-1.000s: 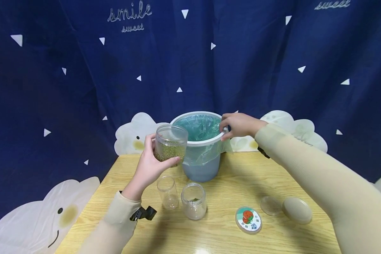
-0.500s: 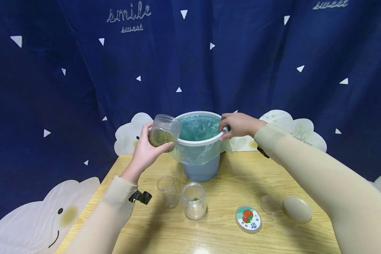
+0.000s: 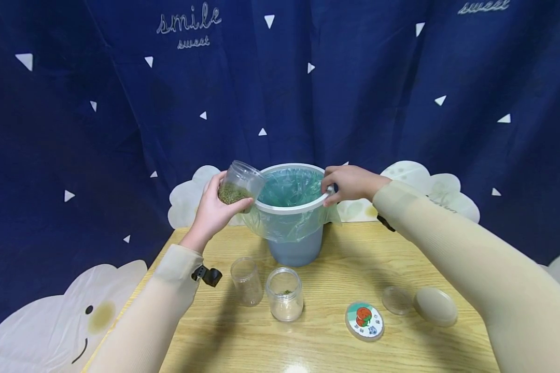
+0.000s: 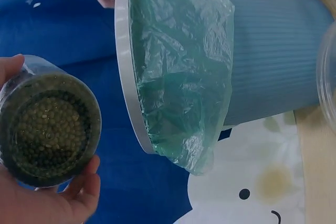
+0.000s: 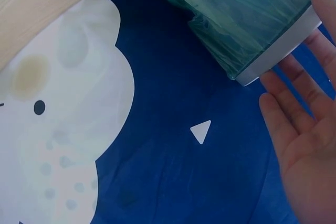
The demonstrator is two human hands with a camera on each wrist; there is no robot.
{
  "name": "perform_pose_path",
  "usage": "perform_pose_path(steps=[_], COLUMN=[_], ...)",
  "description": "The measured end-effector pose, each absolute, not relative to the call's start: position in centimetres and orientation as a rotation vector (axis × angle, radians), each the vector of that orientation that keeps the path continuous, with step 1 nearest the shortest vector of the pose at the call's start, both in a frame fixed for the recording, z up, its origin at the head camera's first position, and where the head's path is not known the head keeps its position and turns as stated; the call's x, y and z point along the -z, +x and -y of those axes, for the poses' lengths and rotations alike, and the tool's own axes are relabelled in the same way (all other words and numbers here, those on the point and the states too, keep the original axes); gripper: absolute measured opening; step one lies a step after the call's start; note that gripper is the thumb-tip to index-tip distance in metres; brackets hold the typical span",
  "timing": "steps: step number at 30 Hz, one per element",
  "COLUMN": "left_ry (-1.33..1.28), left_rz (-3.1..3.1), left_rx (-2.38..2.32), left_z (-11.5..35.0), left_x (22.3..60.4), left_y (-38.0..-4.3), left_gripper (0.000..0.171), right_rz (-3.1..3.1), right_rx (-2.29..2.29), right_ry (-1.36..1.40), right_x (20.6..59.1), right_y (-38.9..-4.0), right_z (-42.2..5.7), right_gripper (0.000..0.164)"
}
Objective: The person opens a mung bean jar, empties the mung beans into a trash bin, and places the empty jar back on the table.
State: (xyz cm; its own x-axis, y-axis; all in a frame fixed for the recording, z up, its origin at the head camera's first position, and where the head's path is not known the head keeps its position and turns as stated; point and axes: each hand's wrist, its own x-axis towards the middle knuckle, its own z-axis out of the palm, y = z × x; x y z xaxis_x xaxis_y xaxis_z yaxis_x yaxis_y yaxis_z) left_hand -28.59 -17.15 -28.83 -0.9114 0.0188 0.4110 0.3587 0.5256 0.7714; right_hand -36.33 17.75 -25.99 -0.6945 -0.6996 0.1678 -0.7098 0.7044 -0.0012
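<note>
A clear plastic jar (image 3: 251,178), partly filled with small green beans (image 3: 233,193), is gripped by my left hand (image 3: 213,211). It tilts to the right, its mouth at the left side of the bin's rim. The left wrist view shows the beans through the jar's base (image 4: 50,129). My right hand (image 3: 352,183) holds the right side of the white rim (image 3: 289,211) of a blue trash bin (image 3: 295,253), fingers over the rim and thumb outside. A green plastic liner (image 3: 287,189) covers the bin's inside and folds over the rim.
Two clear jars stand on the wooden table in front of the bin: a slim one (image 3: 247,284) and a wider one (image 3: 284,303) with a little green matter inside. A tomato-print lid (image 3: 364,321), a clear disc (image 3: 397,300) and a beige lid (image 3: 436,306) lie at right.
My left hand has raised the jar slightly and leftward, tipping it further toward the bin. The beans have slid along its side. My right hand stays on the rim.
</note>
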Motion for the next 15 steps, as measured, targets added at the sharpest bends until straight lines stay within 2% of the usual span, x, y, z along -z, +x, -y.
perform_pose_path(steps=[15], left_ry=[-0.202], left_rz=[2.458], left_rx=[1.365], left_z=[17.06], left_x=[29.6], left_y=[-29.72], left_gripper=[0.086], right_rz=[2.768], right_rx=[-0.125], right_ry=[1.131], right_x=[26.22], right_y=[-36.46], right_z=[-17.83], right_gripper=[0.03])
